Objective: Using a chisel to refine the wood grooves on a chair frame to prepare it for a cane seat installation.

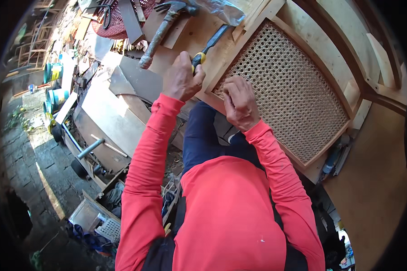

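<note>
My left hand (184, 79) is closed around the yellow-and-black handle of a chisel (210, 44), its flat metal blade pointing up and away to the right. Beside it, my right hand (241, 102) is curled with the fingertips pressed together at the near-left edge of a woven cane panel (287, 90). Whatever may be between those fingers is hidden. A wooden frame (319, 154) surrounds the cane, which is paler and more open at the far end. Just beyond my left hand lies a claw hammer (165, 29) with a worn handle.
Curved wooden chair parts (343, 40) stand at the far right. A clear plastic bag (226, 10) and a red woven basket (111, 27) lie at the back. Left are wood sheets (108, 104), blue-green buckets (56, 98) and a metal tube (90, 149). A brown board (371, 180) is at right.
</note>
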Action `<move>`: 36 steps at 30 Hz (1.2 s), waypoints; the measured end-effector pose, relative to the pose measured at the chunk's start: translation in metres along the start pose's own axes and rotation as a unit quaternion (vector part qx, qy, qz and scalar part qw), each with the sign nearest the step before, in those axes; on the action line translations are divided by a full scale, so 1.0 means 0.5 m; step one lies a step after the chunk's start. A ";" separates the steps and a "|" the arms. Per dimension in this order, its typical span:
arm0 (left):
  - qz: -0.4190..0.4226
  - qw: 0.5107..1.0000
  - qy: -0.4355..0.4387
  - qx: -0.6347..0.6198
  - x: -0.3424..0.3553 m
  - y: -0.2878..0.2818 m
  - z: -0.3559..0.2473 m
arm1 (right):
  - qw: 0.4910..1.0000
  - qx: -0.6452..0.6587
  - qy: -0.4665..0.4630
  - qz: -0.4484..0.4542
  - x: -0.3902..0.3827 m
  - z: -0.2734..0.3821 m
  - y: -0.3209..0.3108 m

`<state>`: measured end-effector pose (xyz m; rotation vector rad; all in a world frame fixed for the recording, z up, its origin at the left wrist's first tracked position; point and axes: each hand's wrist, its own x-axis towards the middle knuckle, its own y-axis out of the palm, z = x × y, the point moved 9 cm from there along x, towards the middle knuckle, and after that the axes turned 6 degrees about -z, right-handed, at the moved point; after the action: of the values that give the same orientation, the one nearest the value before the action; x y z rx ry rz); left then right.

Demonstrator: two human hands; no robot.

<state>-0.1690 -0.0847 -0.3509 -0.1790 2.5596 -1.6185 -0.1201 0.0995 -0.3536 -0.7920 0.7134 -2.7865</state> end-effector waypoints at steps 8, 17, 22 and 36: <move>0.134 0.991 0.008 0.007 -0.219 -0.341 -0.121 | 0.989 -0.124 0.063 -0.041 -0.138 0.017 -0.081; 0.209 0.968 0.095 0.096 -0.223 -0.306 -0.207 | 0.984 -0.163 0.037 -0.063 -0.185 -0.010 -0.076; 0.264 0.958 0.032 0.104 -0.213 -0.277 -0.202 | 0.986 -0.151 0.043 -0.058 -0.184 -0.010 -0.073; 0.289 0.947 0.073 0.119 -0.164 -0.206 -0.221 | 0.983 -0.166 0.049 -0.057 -0.185 -0.017 -0.071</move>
<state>-0.1006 -0.0172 -0.2084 0.6694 2.1703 -1.7036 -0.0470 0.1591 -0.3848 -0.7748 1.2118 -2.8631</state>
